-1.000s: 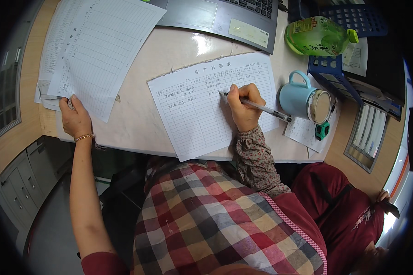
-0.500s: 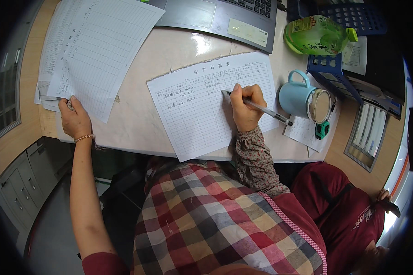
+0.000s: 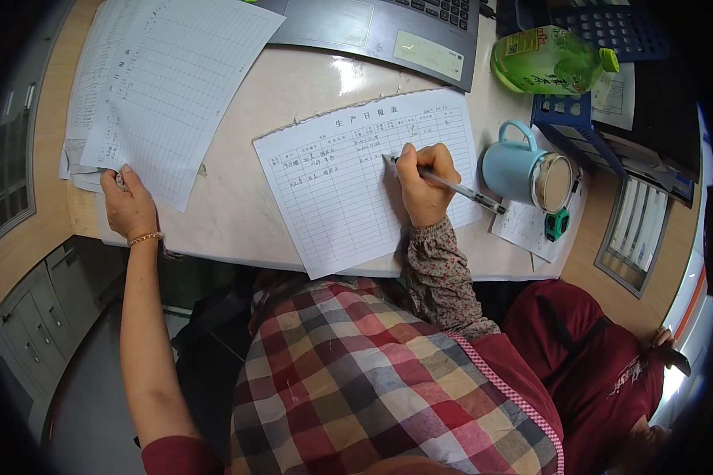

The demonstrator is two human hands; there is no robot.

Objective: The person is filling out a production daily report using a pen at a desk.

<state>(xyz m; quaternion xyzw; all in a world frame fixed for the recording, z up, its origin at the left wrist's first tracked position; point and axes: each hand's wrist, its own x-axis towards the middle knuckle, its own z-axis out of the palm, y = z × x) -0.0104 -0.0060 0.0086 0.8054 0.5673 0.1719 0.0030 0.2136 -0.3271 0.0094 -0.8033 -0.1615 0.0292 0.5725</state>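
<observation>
We list one clear-barrelled pen [image 3: 477, 197], clamped in our right hand [image 3: 428, 187], tip up-left, barrel slanting down-right. Item two: one part-filled table form [image 3: 337, 226] on the desk [image 3: 317, 79], under and left of this nearer hand. Our left hand [image 3: 132, 204] meets a gridded sheet [image 3: 178, 103] along its lower edge; we cannot tell whether it pinches.

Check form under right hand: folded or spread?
Spread: the form lies flat on the desk, its ruled face showing either side of the right hand.
</observation>
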